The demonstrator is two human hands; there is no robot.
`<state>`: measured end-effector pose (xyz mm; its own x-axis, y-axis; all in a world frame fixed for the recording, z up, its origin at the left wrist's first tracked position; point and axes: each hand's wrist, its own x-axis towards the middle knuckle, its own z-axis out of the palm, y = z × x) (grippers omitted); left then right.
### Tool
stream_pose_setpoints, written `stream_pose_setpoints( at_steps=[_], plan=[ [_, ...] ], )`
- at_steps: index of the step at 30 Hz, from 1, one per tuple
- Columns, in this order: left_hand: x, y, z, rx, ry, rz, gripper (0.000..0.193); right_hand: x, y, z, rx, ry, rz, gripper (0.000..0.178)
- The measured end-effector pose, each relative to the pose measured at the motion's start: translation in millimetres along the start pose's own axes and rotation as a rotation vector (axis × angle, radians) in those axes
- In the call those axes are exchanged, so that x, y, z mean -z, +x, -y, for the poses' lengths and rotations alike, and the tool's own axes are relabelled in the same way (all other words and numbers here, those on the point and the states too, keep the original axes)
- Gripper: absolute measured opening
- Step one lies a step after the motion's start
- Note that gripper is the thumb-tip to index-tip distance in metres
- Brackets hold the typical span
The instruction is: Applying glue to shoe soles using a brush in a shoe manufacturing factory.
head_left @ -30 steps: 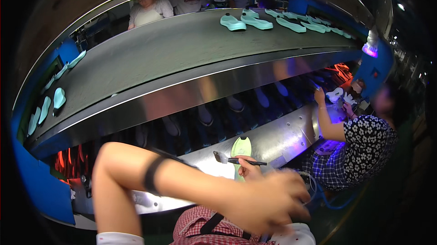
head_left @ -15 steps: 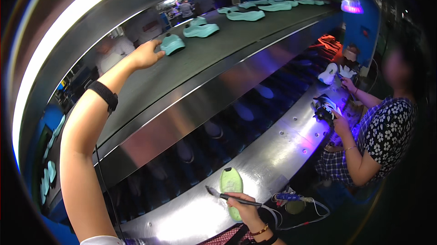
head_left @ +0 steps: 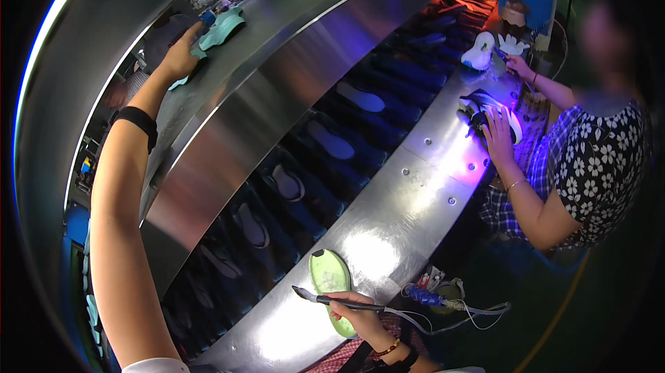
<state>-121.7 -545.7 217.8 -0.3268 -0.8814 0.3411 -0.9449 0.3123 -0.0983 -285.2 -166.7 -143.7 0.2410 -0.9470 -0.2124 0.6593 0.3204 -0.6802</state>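
My left hand (head_left: 181, 56) is stretched out over the upper belt, its fingers extended and apart. Partly behind it lies a teal shoe sole (head_left: 199, 54), and whether the hand touches it I cannot tell. Just beyond the fingertips sits another teal sole (head_left: 223, 28). Low in the view, my right hand (head_left: 357, 312) grips a black-handled brush (head_left: 331, 299) with a thin tube at its back end. The bristles point left, past a pale green shoe sole (head_left: 328, 270) lying on the metal ledge. The right hand and brush cover part of that green sole.
The upper belt (head_left: 277, 33) carries further teal soles. Under it, several shoe soles (head_left: 287, 182) lie on a dark lower conveyor. At right a co-worker (head_left: 596, 165) handles a shoe (head_left: 512, 123) on the curved metal ledge (head_left: 388, 227). Blue coiled tubing (head_left: 424, 295) hangs beside the ledge.
The view has turned and tilted down. My left hand has moved off the nearest teal sole's end toward the one beyond. My right hand still holds the brush by the green sole.
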Motion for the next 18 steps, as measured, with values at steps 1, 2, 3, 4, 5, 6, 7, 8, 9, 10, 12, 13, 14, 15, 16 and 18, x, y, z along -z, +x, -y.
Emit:
stream_pose_setpoints(
  at_steps=[1, 2, 3, 4, 5, 6, 7, 8, 9, 10, 12, 13, 14, 15, 16, 18],
  plan=[
    [-1.0, 3.1, -5.4, 0.045, -0.044, -0.001, 0.071, -1.0, -0.6, 1.3, 0.009, 0.000, 0.006, 0.023],
    [-1.6, 4.9, -9.5, 0.090, -0.089, -0.002, 0.076, -2.9, -1.4, 0.8, 0.001, 0.015, -0.001, 0.023],
    [-1.5, 6.7, -14.1, 0.069, -0.183, 0.075, 0.068, -1.8, -1.9, 2.1, -0.007, 0.028, 0.001, 0.023],
    [-2.4, 10.4, -18.4, 0.064, -0.183, 0.089, 0.068, -0.8, -2.0, 3.3, -0.015, 0.041, 0.003, 0.023],
    [-4.0, 17.1, -22.4, 0.131, 0.056, 0.161, 0.063, 0.3, -1.6, 4.8, -0.021, 0.050, -0.008, 0.023],
    [-10.8, 27.4, -26.6, 0.188, 0.294, 0.234, 0.062, 2.2, -1.8, 6.0, -0.006, 0.063, -0.023, 0.023],
    [-10.3, 33.3, -15.1, 0.080, 0.391, 0.237, 0.076, 0.6, -3.0, 5.3, 0.002, 0.081, -0.024, 0.023],
    [-9.5, 37.8, -2.9, 0.251, 0.121, 0.123, 0.081, -0.4, -3.7, 4.5, 0.009, 0.100, -0.026, 0.022],
    [-2.9, 36.1, 2.9, 0.222, 0.019, 0.022, 0.083, -2.3, -4.1, 1.5, 0.009, 0.089, -0.015, 0.022],
    [4.4, 35.0, 8.0, 0.193, -0.082, -0.078, 0.086, -5.3, -3.4, 4.2, 0.038, 0.065, -0.004, 0.022],
    [-11.2, 43.0, -5.8, 0.182, 0.108, 0.006, 0.091, -1.6, -2.1, 8.1, 0.013, 0.086, -0.049, 0.021],
    [-14.5, 47.0, 0.2, 0.157, 0.065, 0.090, 0.092, -2.9, -2.4, 10.1, 0.002, 0.100, -0.056, 0.021],
    [-18.4, 51.5, 5.9, 0.153, 0.071, 0.107, 0.092, -4.6, -3.5, 13.0, -0.015, 0.090, -0.053, 0.021],
    [-25.6, 57.2, 7.8, 0.177, 0.071, 0.119, 0.092, -5.4, -4.2, 16.2, -0.030, 0.075, -0.058, 0.021],
    [-24.5, 60.5, 15.5, 0.210, 0.084, 0.126, 0.092, -7.9, -5.5, 18.2, -0.040, 0.086, -0.058, 0.021],
    [-25.8, 71.5, 35.4, 0.206, 0.040, 0.113, 0.093, -11.0, -5.7, 22.0, -0.072, 0.102, -0.054, 0.022]
  ],
)
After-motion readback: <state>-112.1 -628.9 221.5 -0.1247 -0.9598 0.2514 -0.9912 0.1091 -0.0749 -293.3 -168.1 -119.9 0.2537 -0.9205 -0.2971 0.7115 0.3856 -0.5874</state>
